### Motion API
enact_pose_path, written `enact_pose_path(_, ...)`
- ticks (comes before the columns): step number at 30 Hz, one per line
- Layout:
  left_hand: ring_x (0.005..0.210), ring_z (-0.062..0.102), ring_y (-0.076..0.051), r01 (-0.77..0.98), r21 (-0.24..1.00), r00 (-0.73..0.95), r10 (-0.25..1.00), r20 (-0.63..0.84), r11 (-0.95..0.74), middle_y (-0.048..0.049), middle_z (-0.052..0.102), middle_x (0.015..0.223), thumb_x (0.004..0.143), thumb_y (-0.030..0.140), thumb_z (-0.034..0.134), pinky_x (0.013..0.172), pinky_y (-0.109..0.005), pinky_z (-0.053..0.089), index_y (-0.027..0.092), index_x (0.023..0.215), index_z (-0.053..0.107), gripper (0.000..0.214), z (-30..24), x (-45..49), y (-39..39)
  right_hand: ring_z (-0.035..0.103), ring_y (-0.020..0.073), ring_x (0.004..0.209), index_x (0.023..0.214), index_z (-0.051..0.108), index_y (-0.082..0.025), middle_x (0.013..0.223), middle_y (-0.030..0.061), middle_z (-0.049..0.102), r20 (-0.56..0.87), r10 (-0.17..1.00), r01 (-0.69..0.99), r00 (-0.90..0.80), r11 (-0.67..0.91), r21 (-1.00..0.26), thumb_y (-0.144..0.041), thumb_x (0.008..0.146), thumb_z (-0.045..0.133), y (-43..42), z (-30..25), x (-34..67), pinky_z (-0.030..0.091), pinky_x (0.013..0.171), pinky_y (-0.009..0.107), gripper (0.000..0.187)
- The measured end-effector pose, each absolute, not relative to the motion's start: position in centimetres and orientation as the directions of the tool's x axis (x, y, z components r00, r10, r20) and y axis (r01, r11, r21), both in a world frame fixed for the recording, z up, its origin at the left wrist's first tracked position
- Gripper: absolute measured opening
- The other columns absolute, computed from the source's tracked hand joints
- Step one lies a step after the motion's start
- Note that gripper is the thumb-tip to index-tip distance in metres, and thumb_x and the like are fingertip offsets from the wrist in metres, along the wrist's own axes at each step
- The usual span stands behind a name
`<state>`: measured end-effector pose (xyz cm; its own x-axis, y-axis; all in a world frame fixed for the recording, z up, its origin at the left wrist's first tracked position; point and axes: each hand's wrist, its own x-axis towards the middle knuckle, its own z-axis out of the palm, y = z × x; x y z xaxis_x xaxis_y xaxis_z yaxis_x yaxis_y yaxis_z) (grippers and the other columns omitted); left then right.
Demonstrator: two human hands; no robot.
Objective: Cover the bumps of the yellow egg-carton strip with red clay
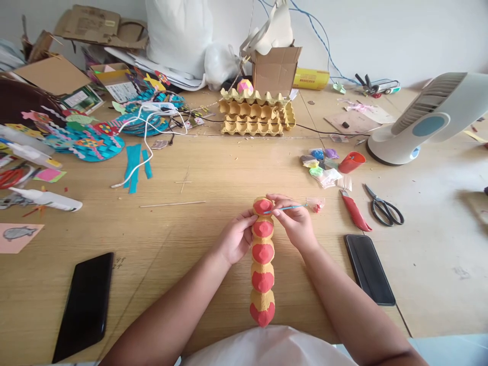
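Observation:
A strip of egg-carton cups (263, 264), yellow with red-painted tops, lies lengthwise on the wooden table (213, 168) in front of me. My left hand (235, 237) is closed on the strip's left side near its far end. My right hand (293, 219) pinches a thin blue stick (284, 208), whose tip rests on the farthest red cup.
Black phones lie at lower left (86, 305) and right (369, 268). A red box cutter (354, 212), scissors (383, 207), a red cup (351, 162) and coloured clay bags (320, 165) sit to the right. Stacked egg trays (254, 116), a fan (427, 122), a glue bottle (48, 199), paper crafts (95, 137).

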<state>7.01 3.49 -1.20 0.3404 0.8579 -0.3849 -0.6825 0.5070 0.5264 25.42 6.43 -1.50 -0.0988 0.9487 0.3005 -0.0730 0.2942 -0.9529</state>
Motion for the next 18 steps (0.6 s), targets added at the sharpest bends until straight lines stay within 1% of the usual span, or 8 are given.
enact_pose_path(4,0.075,0.078,-0.016,-0.677,0.531,0.349,0.857,-0.379,0.510,-0.0071,0.084,0.095,0.088,0.019,0.084,0.066,-0.023,0.062,0.014,0.111,0.080,0.023,-1.26,7.02,3.45,0.076,0.0314,0.126,0.087,0.080,-0.029,0.123,0.0071,0.085,0.258,0.964,-0.101,-0.059,0.252,-0.963,-0.052,0.091,0.087,6.35,-1.65,25.00,0.055,0.117,0.056,0.024)
enact_pose_path(9,0.073,0.077,-0.015,-0.675,0.525,0.341,0.851,-0.401,0.518,-0.0070,0.083,0.093,0.090,0.017,0.081,0.066,-0.023,0.062,0.014,0.111,0.080,0.021,-1.41,7.01,3.49,0.078,0.0306,0.121,0.087,0.080,-0.029,0.119,0.0076,0.085,0.272,0.962,-0.076,-0.025,0.270,-0.960,-0.051,0.092,0.087,6.35,-1.75,24.72,0.056,0.115,0.055,0.024)
enact_pose_path(14,0.070,0.076,-0.016,-0.678,0.525,0.325,0.851,-0.413,0.514,-0.0068,0.083,0.090,0.088,0.017,0.082,0.063,-0.023,0.061,0.014,0.107,0.079,0.020,-1.42,6.97,3.66,0.076,0.0299,0.128,0.088,0.077,-0.029,0.127,0.0071,0.084,0.267,0.960,-0.135,-0.085,0.254,-0.958,-0.049,0.093,0.087,6.32,-1.75,24.78,0.057,0.115,0.053,0.023)
enact_pose_path(18,0.069,0.075,-0.015,-0.680,0.524,0.320,0.851,-0.417,0.513,-0.0063,0.082,0.090,0.088,0.017,0.082,0.062,-0.023,0.060,0.014,0.109,0.080,0.021,-1.48,6.94,3.65,0.076,0.0297,0.127,0.088,0.076,-0.028,0.128,0.0084,0.084,0.288,0.954,-0.092,-0.080,0.280,-0.955,-0.051,0.094,0.085,6.33,-1.89,24.77,0.057,0.115,0.053,0.025)
